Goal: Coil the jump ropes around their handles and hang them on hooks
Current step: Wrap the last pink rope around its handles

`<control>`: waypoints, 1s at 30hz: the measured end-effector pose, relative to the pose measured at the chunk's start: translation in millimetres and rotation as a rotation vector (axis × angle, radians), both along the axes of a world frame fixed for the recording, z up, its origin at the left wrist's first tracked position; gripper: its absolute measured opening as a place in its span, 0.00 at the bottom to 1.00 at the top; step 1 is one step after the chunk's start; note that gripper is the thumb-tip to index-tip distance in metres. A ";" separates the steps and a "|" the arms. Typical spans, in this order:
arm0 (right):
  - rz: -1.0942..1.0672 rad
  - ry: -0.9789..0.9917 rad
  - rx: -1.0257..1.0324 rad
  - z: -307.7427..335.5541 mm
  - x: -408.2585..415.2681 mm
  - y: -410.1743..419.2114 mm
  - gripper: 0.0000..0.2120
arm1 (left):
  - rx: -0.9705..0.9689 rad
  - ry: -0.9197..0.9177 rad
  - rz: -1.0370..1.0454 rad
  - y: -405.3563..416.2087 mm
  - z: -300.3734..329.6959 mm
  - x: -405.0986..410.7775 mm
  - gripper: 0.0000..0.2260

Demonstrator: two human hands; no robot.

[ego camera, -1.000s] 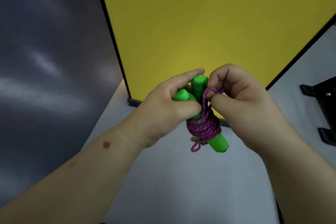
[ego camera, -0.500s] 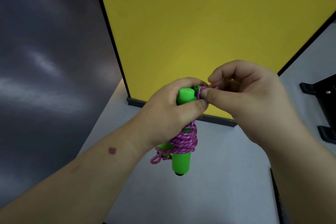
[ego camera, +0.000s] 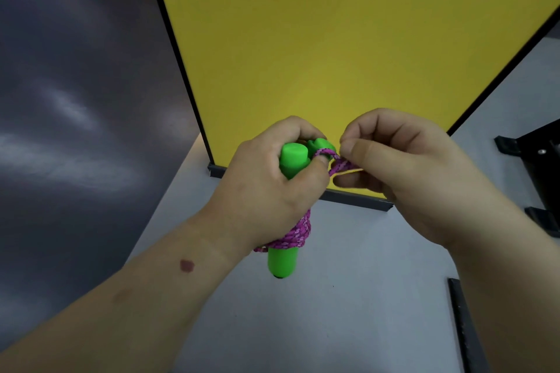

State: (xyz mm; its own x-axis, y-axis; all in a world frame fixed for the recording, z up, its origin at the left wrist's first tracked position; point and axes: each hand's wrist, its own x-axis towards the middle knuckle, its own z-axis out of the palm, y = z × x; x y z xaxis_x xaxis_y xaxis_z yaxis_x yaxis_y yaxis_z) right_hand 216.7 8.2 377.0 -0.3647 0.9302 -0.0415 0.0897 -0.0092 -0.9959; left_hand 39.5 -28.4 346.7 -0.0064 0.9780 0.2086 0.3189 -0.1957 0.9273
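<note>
Here the left hand (ego camera: 266, 188) is curled tight around the two green handles (ego camera: 292, 163) of the jump rope, holding them side by side and almost straight up. The tops of the handles poke out above the fist at 12 o'clock, and one bottom end sticks out under the hand at 6 o'clock. The left thumb presses on the front handle, and a bit of rope goes over the thumb tip.

The right hand (ego camera: 403, 179) sits just beside the left one, at its 3 o'clock. Its fingers are bent in, and its thumb and pointer finger pinch a small loop of the purple rope (ego camera: 295, 233) near the handle tops.

Most of the rope is wound round the handles below the left fist. Both hands are up in the air above the grey table (ego camera: 333, 312), in front of the yellow board (ego camera: 333, 39)
</note>
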 end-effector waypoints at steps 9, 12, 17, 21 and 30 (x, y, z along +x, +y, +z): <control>-0.036 -0.171 0.148 1.1 -6.8 -7.2 0.04 | -0.021 0.015 0.035 2.1 -2.0 2.4 0.04; -0.114 -0.152 0.210 -2.7 -8.8 -8.6 0.07 | -0.074 -0.092 0.038 3.9 -3.3 3.3 0.12; -0.165 -0.111 0.226 -6.1 -10.5 -7.0 0.16 | -0.041 -0.179 0.069 3.8 -7.5 4.7 0.10; -0.239 -0.019 0.230 0.9 -0.8 -1.0 0.12 | 0.029 -0.198 0.120 -0.1 -5.6 3.2 0.08; -0.061 -0.195 0.011 3.4 -11.8 -9.8 0.06 | 0.159 -0.045 0.229 1.9 -7.9 7.3 0.09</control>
